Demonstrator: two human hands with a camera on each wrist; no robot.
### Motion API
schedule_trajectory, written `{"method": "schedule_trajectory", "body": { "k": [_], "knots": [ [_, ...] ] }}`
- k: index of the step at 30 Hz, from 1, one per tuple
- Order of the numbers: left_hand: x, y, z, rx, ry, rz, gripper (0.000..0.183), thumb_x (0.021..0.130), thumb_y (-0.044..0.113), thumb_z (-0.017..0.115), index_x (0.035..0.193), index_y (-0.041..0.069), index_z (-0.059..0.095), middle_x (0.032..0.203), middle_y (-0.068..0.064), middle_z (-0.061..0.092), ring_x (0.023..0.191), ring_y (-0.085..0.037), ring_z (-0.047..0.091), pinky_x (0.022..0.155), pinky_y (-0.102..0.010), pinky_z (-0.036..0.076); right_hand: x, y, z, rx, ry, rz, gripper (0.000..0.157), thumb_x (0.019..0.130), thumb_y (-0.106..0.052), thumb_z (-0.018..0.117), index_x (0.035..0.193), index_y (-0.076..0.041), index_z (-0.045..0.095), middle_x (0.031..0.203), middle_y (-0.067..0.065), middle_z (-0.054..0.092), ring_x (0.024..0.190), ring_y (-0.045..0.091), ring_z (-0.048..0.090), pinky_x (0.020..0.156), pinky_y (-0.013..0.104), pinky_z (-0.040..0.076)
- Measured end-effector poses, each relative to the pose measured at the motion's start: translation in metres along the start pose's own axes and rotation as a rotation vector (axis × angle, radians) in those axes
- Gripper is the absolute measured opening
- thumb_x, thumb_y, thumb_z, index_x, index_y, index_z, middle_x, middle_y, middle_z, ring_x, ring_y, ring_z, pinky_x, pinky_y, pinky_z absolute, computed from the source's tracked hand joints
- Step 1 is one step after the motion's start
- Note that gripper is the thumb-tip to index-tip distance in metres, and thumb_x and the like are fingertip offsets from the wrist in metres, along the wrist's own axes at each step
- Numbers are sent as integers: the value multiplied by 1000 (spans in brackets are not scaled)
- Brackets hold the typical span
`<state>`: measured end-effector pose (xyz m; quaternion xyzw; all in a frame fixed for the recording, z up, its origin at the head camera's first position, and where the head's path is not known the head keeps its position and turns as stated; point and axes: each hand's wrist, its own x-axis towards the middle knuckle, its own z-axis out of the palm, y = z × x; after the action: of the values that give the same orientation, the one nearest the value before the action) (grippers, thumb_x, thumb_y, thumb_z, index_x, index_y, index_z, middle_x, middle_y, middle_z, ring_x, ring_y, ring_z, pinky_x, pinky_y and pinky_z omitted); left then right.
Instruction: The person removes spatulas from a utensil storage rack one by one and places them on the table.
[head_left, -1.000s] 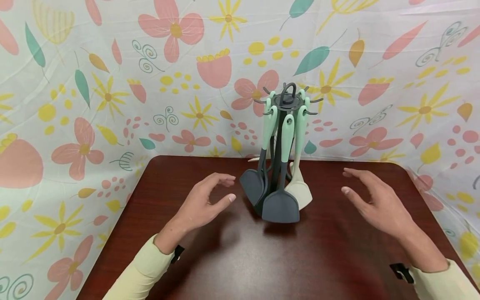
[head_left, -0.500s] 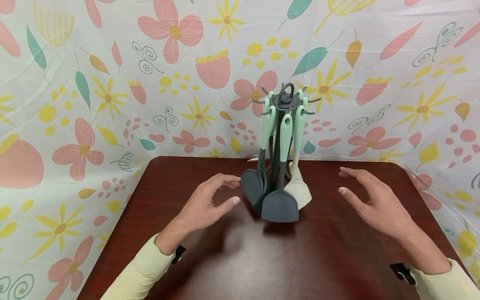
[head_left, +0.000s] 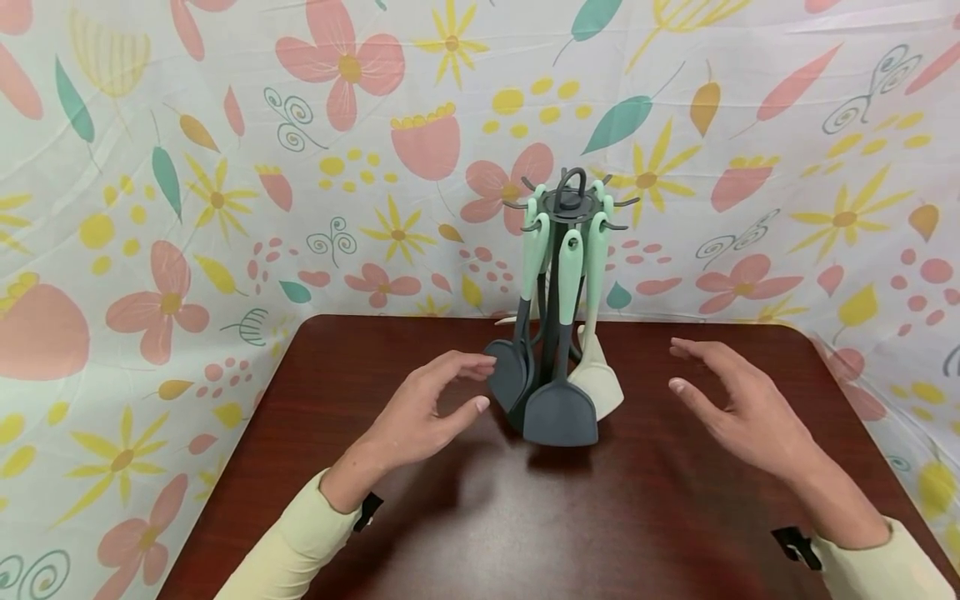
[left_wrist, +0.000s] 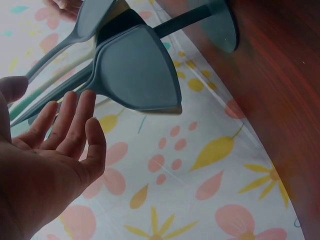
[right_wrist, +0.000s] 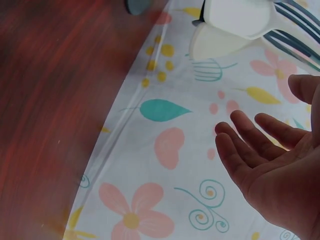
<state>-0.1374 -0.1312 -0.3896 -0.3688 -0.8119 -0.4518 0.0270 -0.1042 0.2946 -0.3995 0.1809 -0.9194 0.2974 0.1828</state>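
A dark utensil stand (head_left: pixel 570 202) with a loop on top stands upright near the back of the table, kitchen tools with mint handles hanging from its hooks. A dark grey turner (head_left: pixel 561 412) faces the front, a cream turner (head_left: pixel 598 383) hangs to its right, and a rounded dark grey tool (head_left: pixel 506 371) to its left. My left hand (head_left: pixel 427 408), fingers loosely bent and thumb apart, overlaps the edge of that left tool in the head view. My right hand (head_left: pixel 750 412) hovers to the right of the stand, holding nothing, its fingers spread in the right wrist view.
The dark red-brown wooden table (head_left: pixel 480 533) carries the stand. Behind and around it hangs a white cloth (head_left: pixel 420 208) printed with flowers and leaves. Black straps (head_left: pixel 797 546) show at both sleeve cuffs.
My left hand has moved right, toward the stand, until its fingertips overlap the left tool. My right hand has drifted slightly left. The stand stays in place.
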Motion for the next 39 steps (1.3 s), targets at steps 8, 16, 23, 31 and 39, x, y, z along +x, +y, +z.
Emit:
{"method": "schedule_trajectory", "body": {
  "k": [8,16,23,31,39],
  "knots": [
    [3,2,6,-10,-13,35,48,104,20,71,150,14,57,140,-4,66,126,-16,67,109,-36,52,3,-6,7,25,-2,-36,56,97,-12,79,149,-17,59,134,5,67,125,13,57,102,2,28],
    [6,6,13,-41,-53,62,50,105,19,69,153,14,55,144,-7,63,128,-24,66,109,-35,52,4,-11,9,44,-23,-37,57,97,-13,80,150,-19,59,136,3,66,125,12,57,98,5,32],
    [11,11,19,-13,-85,51,54,105,20,70,156,15,53,151,0,59,134,-19,61,108,-36,52,7,-14,10,61,-20,-49,57,95,-10,80,147,-19,59,135,0,67,123,12,58,96,7,34],
    [13,13,25,14,-58,24,52,105,20,69,154,17,56,149,9,58,117,-19,68,89,-29,57,7,-17,12,91,-21,-44,55,95,-6,80,144,-22,61,134,-2,68,121,5,58,93,8,36],
    [19,16,35,-12,81,32,49,104,14,68,152,15,58,145,3,62,129,-19,65,67,-27,54,11,-26,11,106,-35,-54,53,97,-7,78,144,-24,60,134,-2,67,120,5,58,88,12,39]
  ]
}}
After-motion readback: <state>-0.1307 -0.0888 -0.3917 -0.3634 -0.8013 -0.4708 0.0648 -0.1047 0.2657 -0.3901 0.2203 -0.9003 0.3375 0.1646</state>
